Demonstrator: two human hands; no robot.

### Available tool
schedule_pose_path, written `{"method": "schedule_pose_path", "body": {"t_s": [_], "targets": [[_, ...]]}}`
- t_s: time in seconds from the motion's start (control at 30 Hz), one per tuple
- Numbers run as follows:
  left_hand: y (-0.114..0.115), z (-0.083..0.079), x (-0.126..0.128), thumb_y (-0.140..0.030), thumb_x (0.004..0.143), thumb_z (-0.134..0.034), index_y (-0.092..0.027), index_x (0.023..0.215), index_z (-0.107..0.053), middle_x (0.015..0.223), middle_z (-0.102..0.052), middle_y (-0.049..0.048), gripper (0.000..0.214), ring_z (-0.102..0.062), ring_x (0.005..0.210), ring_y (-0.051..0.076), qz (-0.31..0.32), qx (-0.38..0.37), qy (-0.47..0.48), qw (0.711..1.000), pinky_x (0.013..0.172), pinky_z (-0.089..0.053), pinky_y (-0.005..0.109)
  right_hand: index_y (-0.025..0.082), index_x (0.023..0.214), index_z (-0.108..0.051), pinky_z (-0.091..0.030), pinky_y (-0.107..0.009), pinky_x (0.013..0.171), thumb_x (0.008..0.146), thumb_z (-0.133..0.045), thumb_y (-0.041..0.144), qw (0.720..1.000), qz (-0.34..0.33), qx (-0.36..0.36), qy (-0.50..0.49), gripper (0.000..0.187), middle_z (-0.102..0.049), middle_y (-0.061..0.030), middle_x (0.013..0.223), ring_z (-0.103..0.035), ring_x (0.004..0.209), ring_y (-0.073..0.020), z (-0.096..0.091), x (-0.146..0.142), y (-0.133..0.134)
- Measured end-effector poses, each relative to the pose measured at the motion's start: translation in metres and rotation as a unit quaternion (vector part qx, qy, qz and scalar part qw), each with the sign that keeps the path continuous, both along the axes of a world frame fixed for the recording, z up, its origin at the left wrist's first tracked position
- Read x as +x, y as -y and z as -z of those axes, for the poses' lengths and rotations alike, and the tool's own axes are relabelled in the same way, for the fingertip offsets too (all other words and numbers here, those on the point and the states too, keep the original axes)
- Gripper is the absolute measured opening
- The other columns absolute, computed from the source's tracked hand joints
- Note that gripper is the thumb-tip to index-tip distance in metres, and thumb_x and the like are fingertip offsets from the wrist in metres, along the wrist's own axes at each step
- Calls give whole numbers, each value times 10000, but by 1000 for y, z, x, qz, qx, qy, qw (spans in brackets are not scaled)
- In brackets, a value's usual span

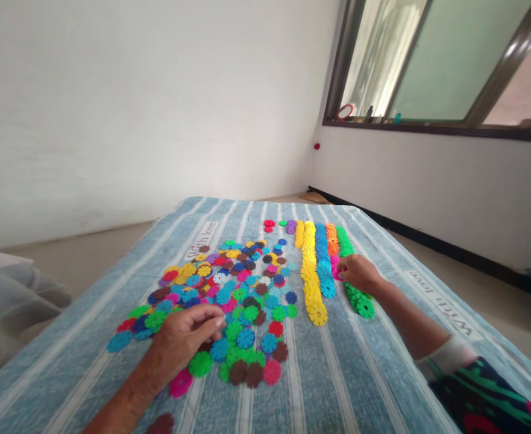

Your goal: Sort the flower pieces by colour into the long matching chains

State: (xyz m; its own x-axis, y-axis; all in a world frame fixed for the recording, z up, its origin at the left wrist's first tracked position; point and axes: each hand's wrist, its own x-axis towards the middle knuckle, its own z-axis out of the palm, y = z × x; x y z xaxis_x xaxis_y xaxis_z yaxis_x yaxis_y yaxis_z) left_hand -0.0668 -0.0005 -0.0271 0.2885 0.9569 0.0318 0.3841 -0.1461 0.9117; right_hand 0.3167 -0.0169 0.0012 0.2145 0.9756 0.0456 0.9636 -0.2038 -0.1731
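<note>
A loose pile of mixed-colour plastic snowflake discs with notched rims spreads over the left and middle of the table. My left hand is over the pile's near left part, thumb and fingers pinched together; whatever they hold, if anything, is hidden. My right hand is closed at the near end of the orange and pink row, its fingertips on a pink snowflake disc. Overlapping rows lie around it: a long yellow row, a blue row and a green row partly hidden beneath my right hand.
A striped blue cloth covers the table. Small groups of red discs and purple discs sit at the far end. A single brown disc lies near the front edge. White translucent fabric hangs at the left.
</note>
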Motion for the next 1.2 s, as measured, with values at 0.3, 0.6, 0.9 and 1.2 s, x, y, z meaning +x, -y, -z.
{"method": "schedule_pose_path", "body": {"t_s": [0.3,0.6,0.9,1.2], "targets": [[-2,3,-2,-440,676,-625,-183,728,-682,563,-655,6,268,-598,534,152,13,-1,-13,1000,521,-486,225,229,838,-745,-348,-232,588,715,-602,165,1000,10,-8,26,199,-708,-37,856,-628,815,-192,6,-1,-5],[4,-2,0,-408,687,-645,-184,724,-680,539,-638,-5,229,-572,495,136,7,-11,11,1000,485,-473,220,201,902,-712,-312,-254,558,821,-528,270,995,50,80,28,213,-699,-67,828,-622,783,-209,-3,-4,7],[9,-9,-3,-352,711,-603,-160,716,-659,546,-646,2,200,-583,502,134,-42,9,17,999,509,-466,238,186,719,-652,-329,-235,579,861,-524,268,976,-145,136,-94,208,-644,-10,688,-577,644,-137,0,-85,31],[5,-2,-10,-335,715,-586,-150,758,-660,536,-630,-6,204,-581,496,136,-81,16,18,996,519,-460,246,184,723,-622,-315,-234,585,872,-535,200,925,-363,71,-89,173,-620,3,740,-557,667,-114,13,-194,53]]}}
